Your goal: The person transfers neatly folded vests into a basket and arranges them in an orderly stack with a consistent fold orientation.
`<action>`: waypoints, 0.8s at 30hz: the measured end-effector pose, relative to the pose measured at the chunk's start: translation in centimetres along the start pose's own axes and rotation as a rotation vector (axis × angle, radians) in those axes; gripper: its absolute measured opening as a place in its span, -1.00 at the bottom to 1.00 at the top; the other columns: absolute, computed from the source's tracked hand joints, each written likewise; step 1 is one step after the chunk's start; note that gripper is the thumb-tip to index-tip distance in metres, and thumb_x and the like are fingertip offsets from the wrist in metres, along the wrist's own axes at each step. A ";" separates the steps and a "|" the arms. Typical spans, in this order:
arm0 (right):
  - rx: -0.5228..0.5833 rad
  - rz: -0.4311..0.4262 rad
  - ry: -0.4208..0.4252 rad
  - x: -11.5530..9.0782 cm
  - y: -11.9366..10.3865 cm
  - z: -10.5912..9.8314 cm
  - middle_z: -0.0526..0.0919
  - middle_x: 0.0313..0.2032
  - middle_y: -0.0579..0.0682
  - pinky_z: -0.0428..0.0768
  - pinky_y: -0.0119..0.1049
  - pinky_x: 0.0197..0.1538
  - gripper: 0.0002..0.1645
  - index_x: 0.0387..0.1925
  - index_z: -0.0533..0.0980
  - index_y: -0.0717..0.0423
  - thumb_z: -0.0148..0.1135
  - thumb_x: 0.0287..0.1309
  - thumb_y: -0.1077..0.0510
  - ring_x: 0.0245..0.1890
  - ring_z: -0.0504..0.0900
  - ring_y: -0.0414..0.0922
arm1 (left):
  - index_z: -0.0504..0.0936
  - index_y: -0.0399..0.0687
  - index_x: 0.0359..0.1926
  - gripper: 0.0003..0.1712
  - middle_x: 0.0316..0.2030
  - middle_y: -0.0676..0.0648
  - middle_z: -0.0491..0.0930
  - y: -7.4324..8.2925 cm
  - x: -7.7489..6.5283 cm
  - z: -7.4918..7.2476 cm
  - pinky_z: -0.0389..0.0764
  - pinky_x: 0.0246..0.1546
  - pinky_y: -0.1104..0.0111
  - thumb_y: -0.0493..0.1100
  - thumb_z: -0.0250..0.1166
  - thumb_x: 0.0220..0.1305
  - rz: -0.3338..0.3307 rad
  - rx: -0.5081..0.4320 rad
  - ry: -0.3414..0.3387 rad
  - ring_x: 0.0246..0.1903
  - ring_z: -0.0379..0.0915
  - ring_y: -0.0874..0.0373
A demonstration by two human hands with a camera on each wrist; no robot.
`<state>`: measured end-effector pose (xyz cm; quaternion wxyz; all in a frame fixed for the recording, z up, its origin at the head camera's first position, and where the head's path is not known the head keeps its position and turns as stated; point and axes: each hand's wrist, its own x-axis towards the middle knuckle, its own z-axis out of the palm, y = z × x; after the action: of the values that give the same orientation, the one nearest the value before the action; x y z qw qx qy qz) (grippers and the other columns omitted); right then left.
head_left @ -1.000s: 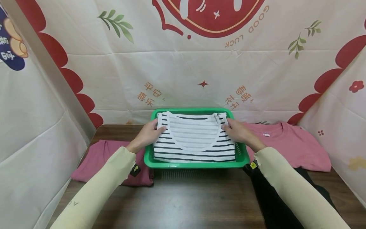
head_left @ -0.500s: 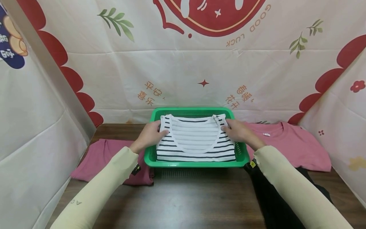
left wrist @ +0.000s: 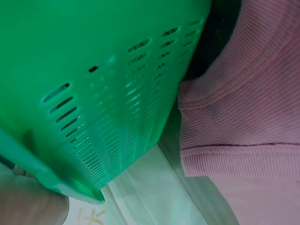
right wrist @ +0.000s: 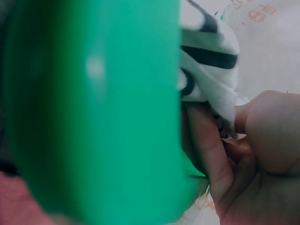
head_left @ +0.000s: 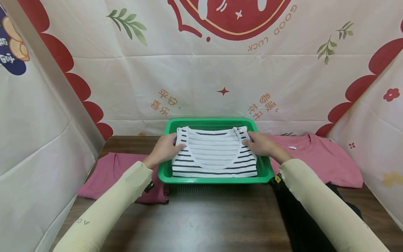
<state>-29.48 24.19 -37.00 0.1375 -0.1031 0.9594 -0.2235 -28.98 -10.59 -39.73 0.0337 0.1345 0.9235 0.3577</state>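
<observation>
A folded white shirt with dark stripes (head_left: 214, 171) lies in the green plastic basket (head_left: 215, 180), its wide scooped neckline facing up. My left hand (head_left: 164, 148) pinches the shirt's left shoulder, thumb on top. At the opposite shoulder my right hand (head_left: 263, 143) grips the cloth the same way. The right wrist view shows fingers (right wrist: 208, 145) and thumb around the striped fabric, just past the basket's blurred rim. In the left wrist view the slotted basket wall (left wrist: 117, 108) fills much of the frame, and only part of the left hand (left wrist: 33, 201) shows below its rim.
A folded dark pink garment (head_left: 118, 168) lies left of the basket, partly under my left sleeve. To the right are a pink T-shirt (head_left: 324, 161) and a black garment (head_left: 302, 217) on the brown wooden table (head_left: 201, 220). A printed curtain (head_left: 201, 77) hangs behind.
Over the first half second the striped shirt's left side shifted slightly right and its top edge sank lower in the basket, both hands holding on. Since then almost nothing has moved.
</observation>
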 end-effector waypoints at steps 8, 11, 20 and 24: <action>-0.031 0.015 -0.025 0.0 -0.3 0.2 0.27 0.28 0.40 0.37 0.21 0.17 -0.23 0.41 -0.05 0.37 -0.12 0.41 -0.01 0.09 0.36 0.14 | 0.51 -0.15 0.05 -0.63 -0.25 -0.09 0.64 0.3 -0.3 0.1 0.67 -0.34 0.22 -0.12 0.24 0.25 0.016 0.033 0.022 -0.40 0.55 0.15; -0.030 0.018 -0.021 0.1 -0.4 0.3 0.34 0.23 0.38 0.43 0.15 0.08 -0.25 0.41 -0.03 0.38 -0.11 0.41 0.01 0.01 0.39 0.12 | 0.51 -0.16 0.04 -0.63 -0.24 -0.10 0.64 0.5 -0.3 0.2 0.67 -0.32 0.21 -0.13 0.24 0.25 0.018 0.055 0.028 -0.39 0.54 0.14; -0.057 0.038 -0.036 0.2 -0.7 0.5 0.42 0.15 0.35 0.50 0.09 -0.02 -0.26 0.40 -0.01 0.35 -0.10 0.40 0.00 -0.08 0.46 0.09 | 0.50 -0.20 0.05 -0.63 -0.23 -0.14 0.65 0.8 -0.7 0.3 0.69 -0.31 0.20 -0.16 0.25 0.24 0.025 0.097 0.030 -0.40 0.56 0.13; -0.082 0.048 -0.042 0.3 -1.0 0.6 0.33 0.24 0.39 0.50 0.11 0.02 -0.26 0.40 -0.01 0.36 -0.09 0.39 0.03 -0.04 0.47 0.11 | 0.54 -0.21 -0.03 -0.68 -0.33 -0.13 0.65 0.9 -0.6 0.3 0.67 -0.43 0.25 -0.16 0.26 0.23 0.039 0.115 0.037 -0.48 0.54 0.15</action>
<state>-29.47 22.98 -37.10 0.1585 -0.0901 0.9669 -0.1783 -28.12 -9.94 -39.44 0.0019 0.1475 0.9402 0.3072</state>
